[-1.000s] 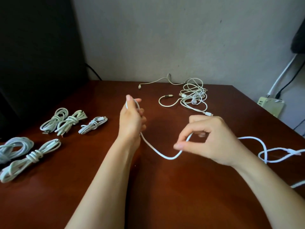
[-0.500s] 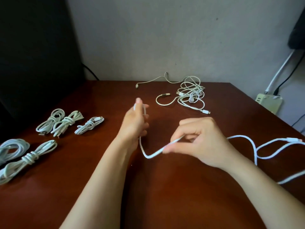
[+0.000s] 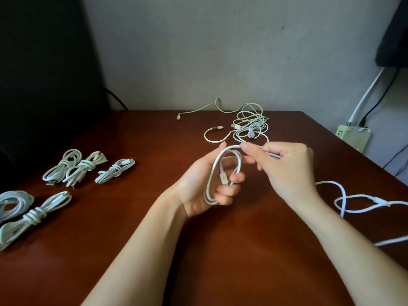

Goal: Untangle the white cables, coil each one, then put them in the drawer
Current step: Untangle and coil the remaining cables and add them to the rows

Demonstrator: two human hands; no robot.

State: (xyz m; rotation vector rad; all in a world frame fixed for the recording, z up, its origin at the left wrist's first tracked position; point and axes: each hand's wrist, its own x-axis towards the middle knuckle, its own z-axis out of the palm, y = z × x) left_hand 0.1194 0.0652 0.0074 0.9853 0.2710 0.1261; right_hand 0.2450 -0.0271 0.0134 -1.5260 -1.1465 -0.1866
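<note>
My left hand (image 3: pixel 207 184) is turned palm up over the middle of the brown table (image 3: pixel 220 250) and grips a loop of a white cable (image 3: pixel 213 173), its USB plug lying against the curled fingers. My right hand (image 3: pixel 284 166) pinches the same cable at the top of the loop, close to the left fingertips. The cable's loose tail (image 3: pixel 353 199) trails across the table to the right edge. A tangle of white cables (image 3: pixel 249 127) lies at the far side near the wall. No drawer is in view.
Several coiled and tied white cables (image 3: pixel 84 167) lie in a row at the left, with two larger bundles (image 3: pixel 31 214) nearer the left edge. A dark monitor stands at the far left. A power strip (image 3: pixel 353 138) sits beyond the table's right edge.
My left hand has turned palm up and now holds a full loop. My right hand has brought the cable up and left to the loop's top, drawing in slack from the right.
</note>
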